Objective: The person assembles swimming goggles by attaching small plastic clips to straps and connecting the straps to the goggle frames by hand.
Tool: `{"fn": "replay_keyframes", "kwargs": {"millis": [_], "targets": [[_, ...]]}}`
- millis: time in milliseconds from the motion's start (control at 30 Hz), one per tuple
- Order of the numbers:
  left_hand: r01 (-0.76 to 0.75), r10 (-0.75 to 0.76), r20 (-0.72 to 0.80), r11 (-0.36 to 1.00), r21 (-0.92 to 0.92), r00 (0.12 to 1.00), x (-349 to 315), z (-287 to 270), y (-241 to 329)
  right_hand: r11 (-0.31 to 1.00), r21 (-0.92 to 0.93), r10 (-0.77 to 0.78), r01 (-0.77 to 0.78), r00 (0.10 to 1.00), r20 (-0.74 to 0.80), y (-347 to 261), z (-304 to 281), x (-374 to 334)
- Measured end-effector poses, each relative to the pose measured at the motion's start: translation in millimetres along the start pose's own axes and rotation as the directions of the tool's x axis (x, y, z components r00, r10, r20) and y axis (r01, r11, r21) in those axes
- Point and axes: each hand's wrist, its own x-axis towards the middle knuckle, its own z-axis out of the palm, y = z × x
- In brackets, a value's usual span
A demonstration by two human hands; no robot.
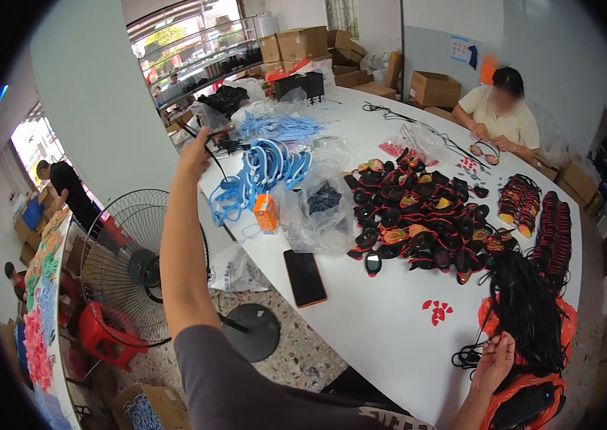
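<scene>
My left arm reaches across to the table's far left edge. The left hand is closed on a thin black strap that sticks out on both sides of it. Close to that hand lie a dark tangle and a heap of light-blue straps. My right hand is low at the right, fingers curled together; whatever they may hold is hidden. It is beside a thick bundle of black cords lying on an orange-red plastic bag. Many black-and-red swim goggles are piled mid-table.
A phone, an orange box and a clear bag lie on the white table. Small red pieces are near its front. Across sits a co-worker holding goggles. A standing fan is left of my arm.
</scene>
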Motion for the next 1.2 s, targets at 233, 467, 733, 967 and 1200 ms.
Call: {"fn": "replay_keyframes", "kwargs": {"millis": [233,467,733,967,1200], "targets": [[-0.483,0.523,0.034,0.757,0.441,0.851,1,58,-68,0.997,-0.07,0.012,-0.017,0.998,-0.06,5,-17,-18],[-0.529,0.477,0.468,0.848,-0.025,0.744,-155,147,-116,0.96,-0.279,-0.034,-0.006,0.99,-0.139,-10,-7,0],[-0.535,0.469,0.717,0.83,-0.158,0.515,-326,178,-104,0.457,-0.836,-0.31,0.304,0.935,0.17,-8,-11,35],[-0.435,0.362,0.857,0.881,-0.186,0.366,-417,190,-111,0.048,-0.959,-0.353,0.279,0.903,0.245,18,-17,72],[-0.374,0.349,0.907,0.894,-0.247,0.235,-445,191,-116,-0.197,-0.963,-0.417,0.184,0.873,0.252,25,-32,117]]}}
